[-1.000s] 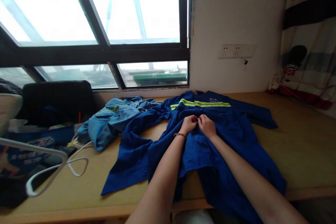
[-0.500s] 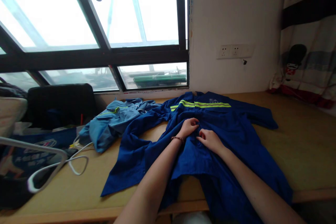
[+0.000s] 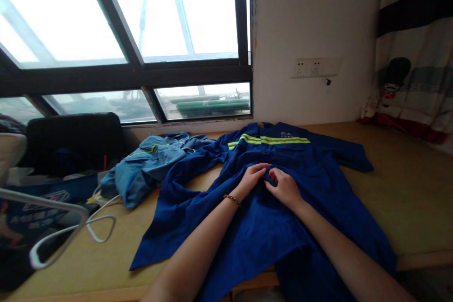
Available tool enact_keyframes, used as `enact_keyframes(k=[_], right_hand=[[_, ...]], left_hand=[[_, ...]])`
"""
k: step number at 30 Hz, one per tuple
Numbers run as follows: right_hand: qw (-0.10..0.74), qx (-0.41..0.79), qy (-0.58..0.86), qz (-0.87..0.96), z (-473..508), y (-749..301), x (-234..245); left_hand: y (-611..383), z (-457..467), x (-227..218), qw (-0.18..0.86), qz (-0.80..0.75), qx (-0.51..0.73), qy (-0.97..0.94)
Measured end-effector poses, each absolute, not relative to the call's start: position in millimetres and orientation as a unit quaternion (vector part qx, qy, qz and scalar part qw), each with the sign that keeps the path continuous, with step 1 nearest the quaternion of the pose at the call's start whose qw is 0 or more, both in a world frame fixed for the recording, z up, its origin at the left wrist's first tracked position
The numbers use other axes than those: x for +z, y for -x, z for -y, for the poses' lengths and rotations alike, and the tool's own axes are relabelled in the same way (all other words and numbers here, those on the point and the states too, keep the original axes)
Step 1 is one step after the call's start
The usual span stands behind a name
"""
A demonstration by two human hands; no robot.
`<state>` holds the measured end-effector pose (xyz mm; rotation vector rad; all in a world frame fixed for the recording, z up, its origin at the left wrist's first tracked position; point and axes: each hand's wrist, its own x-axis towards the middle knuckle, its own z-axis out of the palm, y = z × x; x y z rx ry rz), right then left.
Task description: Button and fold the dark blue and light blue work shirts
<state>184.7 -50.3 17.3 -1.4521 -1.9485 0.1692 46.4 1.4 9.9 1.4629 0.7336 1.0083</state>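
Observation:
A dark blue work jacket [image 3: 327, 198] with yellow-and-grey reflective stripes lies spread over the wooden tabletop, its lower edge draping past the front of the table. At the middle of its front, my left hand [image 3: 252, 180] pinches the cloth, fingers pointing right. Close beside it, my right hand [image 3: 284, 188] has its thumb and curled fingers closed on the same front edge. The fingertips nearly meet, and whatever small part lies between them is hidden. A beaded bracelet [image 3: 232, 199] circles my left wrist.
A lighter blue garment [image 3: 141, 174] lies crumpled to the left, beside a white cable [image 3: 102, 238] and a white metal tube frame [image 3: 79, 204]. Behind are a window [image 3: 191, 73] and wall sockets [image 3: 307, 67]. A curtain [image 3: 406, 56] hangs at right.
The jacket's lower left front panel has come down and across, covering the gap at the hem. My left fingers have straightened toward my right hand, and the hands are closer together.

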Motion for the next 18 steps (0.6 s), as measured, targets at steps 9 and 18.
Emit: enact_keyframes(k=[9, 18], right_hand=[[0.361, 0.180, 0.537, 0.741, 44.5, -192.5, 20.4], [0.339, 0.253, 0.640, 0.642, 31.7, -203.6, 14.3]], left_hand=[[-43.5, 7.2, 16.3, 0.728, -0.262, 0.363, -0.519], [-46.2, -2.1, 0.4, 0.560, -0.325, 0.373, -0.664]])
